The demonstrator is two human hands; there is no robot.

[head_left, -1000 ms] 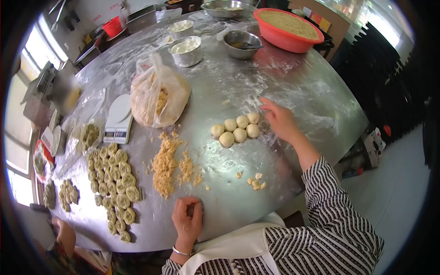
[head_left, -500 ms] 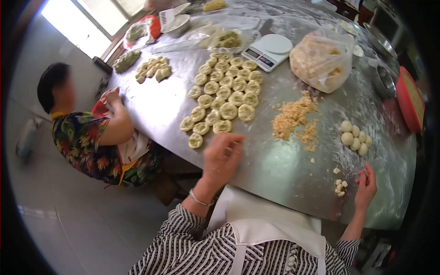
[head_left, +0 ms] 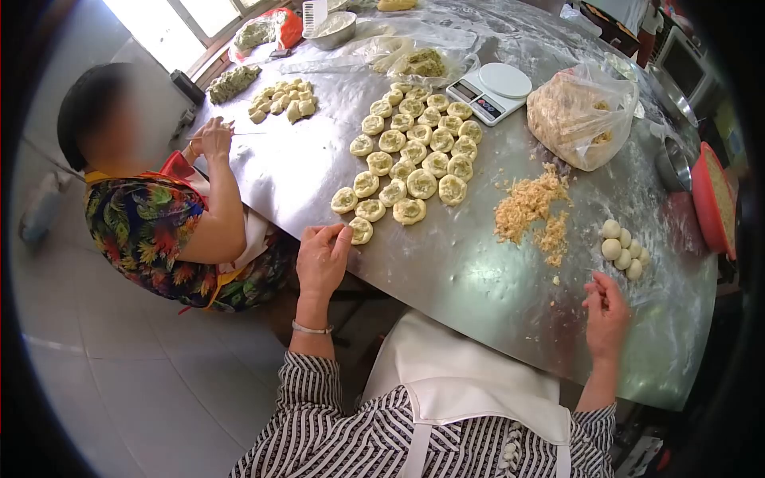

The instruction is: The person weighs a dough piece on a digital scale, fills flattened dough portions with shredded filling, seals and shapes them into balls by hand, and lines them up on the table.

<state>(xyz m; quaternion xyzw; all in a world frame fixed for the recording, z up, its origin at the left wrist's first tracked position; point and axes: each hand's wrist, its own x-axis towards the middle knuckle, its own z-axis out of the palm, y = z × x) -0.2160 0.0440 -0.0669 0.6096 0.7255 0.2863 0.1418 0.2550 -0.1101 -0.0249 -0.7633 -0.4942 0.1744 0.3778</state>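
My left hand (head_left: 321, 259) is at the table's near edge, fingers bent and a little apart. Its thumb side is right beside, perhaps touching, the nearest round of dough (head_left: 361, 231). That piece ends a cluster of flattened dough rounds (head_left: 421, 183) with dimpled middles. Over the table on the right, my right hand (head_left: 606, 315) has loosely curled fingers, with nothing visible in them. Just beyond it sits a group of smooth white dough balls (head_left: 611, 249). To its left lies a crumbly orange-brown heap (head_left: 530, 209).
A kitchen scale (head_left: 490, 92) and a plastic bag of crumbly filling (head_left: 580, 119) stand farther back. At right is a red basin (head_left: 711, 199). A co-worker in a flowered top (head_left: 151, 231) sits at left, near cut dough pieces (head_left: 283, 99).
My left hand has moved left to the nearest dough round. My right hand has shifted left, and the small white bits beside it are now out of sight. The co-worker's hands have risen.
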